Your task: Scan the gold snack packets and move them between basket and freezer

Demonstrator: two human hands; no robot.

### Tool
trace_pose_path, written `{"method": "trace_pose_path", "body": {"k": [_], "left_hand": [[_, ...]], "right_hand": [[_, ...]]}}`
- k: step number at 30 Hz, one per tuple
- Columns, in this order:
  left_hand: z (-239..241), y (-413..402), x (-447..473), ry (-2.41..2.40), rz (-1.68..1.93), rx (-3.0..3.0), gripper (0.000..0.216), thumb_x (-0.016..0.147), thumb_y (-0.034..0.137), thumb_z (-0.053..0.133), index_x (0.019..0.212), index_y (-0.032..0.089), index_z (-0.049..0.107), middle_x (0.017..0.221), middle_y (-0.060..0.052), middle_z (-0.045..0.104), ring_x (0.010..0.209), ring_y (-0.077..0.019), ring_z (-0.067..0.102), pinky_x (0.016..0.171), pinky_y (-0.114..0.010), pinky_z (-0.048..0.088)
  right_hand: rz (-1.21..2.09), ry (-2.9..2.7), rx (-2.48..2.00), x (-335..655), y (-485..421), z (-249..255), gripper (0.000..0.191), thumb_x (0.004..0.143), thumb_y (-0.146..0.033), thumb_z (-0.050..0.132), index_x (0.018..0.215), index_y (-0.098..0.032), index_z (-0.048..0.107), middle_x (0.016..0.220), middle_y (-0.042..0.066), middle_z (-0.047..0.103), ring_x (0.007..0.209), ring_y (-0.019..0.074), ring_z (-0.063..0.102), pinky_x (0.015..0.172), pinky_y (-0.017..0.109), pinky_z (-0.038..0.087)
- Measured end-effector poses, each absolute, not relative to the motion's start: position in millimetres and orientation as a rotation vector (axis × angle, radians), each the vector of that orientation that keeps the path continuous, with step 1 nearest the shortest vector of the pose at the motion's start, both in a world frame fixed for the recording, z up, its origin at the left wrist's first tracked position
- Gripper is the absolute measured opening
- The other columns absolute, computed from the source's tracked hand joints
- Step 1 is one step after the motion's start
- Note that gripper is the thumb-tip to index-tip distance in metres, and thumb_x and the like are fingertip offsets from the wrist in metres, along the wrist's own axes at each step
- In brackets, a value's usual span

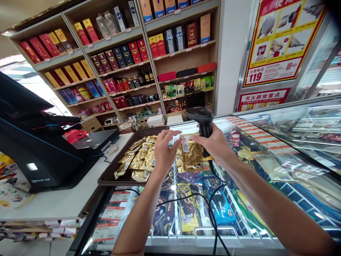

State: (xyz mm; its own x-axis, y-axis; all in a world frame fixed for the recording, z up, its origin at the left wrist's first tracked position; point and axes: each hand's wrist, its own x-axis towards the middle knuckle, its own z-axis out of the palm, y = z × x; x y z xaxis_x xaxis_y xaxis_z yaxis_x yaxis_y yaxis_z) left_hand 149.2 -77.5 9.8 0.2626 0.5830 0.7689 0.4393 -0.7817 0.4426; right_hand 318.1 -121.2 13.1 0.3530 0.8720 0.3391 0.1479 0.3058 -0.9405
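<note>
My left hand (164,149) pinches the top left edge of a gold snack packet (190,156), its fingers closed on a white barcode label. My right hand (213,144) grips the black barcode scanner (203,122) by its handle and also touches the packet's right side. The packet hangs between both hands above the glass freezer lid (266,170). Just left of my hands a dark wicker tray (112,172) holds several more gold packets (140,158). The scanner's black cable (213,213) trails down over the freezer.
A black checkout terminal (34,142) stands on the white counter (58,201) at the left. Shelves of boxed bottles (119,53) fill the back wall. A red and yellow fire-safety poster (279,39) hangs at the right. Frozen goods lie under the freezer glass.
</note>
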Motion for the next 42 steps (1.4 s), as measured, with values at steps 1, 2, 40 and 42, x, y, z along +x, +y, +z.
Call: {"method": "trace_pose_path", "body": {"k": [1, 2, 40, 42], "left_hand": [[11, -78, 149, 0.999, 1.566, 2.424, 0.021, 0.088, 0.038, 0.063, 0.103, 0.025, 0.07, 0.101, -0.006, 0.063, 0.097, -0.0193, 0.059, 0.083, -0.032, 0.051], [11, -78, 148, 1.013, 1.587, 2.468, 0.021, 0.088, 0.038, 0.064, 0.103, 0.025, 0.071, 0.101, -0.007, 0.064, 0.097, -0.0198, 0.059, 0.083, -0.032, 0.051], [2, -84, 162, 0.612, 1.777, 2.728, 0.007, 0.091, 0.019, 0.059, 0.093, 0.016, 0.065, 0.091, -0.005, 0.067, 0.082, -0.0135, 0.064, 0.074, -0.024, 0.052], [2, -83, 162, 0.567, 1.814, 2.666, 0.006, 0.09, 0.02, 0.062, 0.094, 0.017, 0.065, 0.091, -0.004, 0.067, 0.083, -0.0128, 0.065, 0.073, -0.023, 0.052]], "right_hand": [[0.64, -1.142, -1.182, 318, -121, 13, 0.047, 0.064, -0.04, 0.074, 0.102, -0.021, 0.055, 0.081, -0.001, 0.056, 0.074, 0.017, 0.052, 0.068, 0.03, 0.045], [0.64, -1.157, -1.182, 317, -122, 13, 0.047, 0.065, -0.04, 0.074, 0.103, -0.02, 0.055, 0.081, -0.001, 0.056, 0.074, 0.0173, 0.052, 0.069, 0.03, 0.045], [0.681, -1.024, -1.123, 314, -131, 20, 0.04, 0.059, -0.03, 0.076, 0.092, -0.02, 0.057, 0.073, -0.003, 0.056, 0.067, 0.0152, 0.052, 0.064, 0.03, 0.043], [0.663, -1.032, -1.148, 314, -132, 20, 0.04, 0.059, -0.03, 0.075, 0.093, -0.02, 0.057, 0.073, -0.003, 0.055, 0.066, 0.015, 0.051, 0.063, 0.03, 0.042]]}}
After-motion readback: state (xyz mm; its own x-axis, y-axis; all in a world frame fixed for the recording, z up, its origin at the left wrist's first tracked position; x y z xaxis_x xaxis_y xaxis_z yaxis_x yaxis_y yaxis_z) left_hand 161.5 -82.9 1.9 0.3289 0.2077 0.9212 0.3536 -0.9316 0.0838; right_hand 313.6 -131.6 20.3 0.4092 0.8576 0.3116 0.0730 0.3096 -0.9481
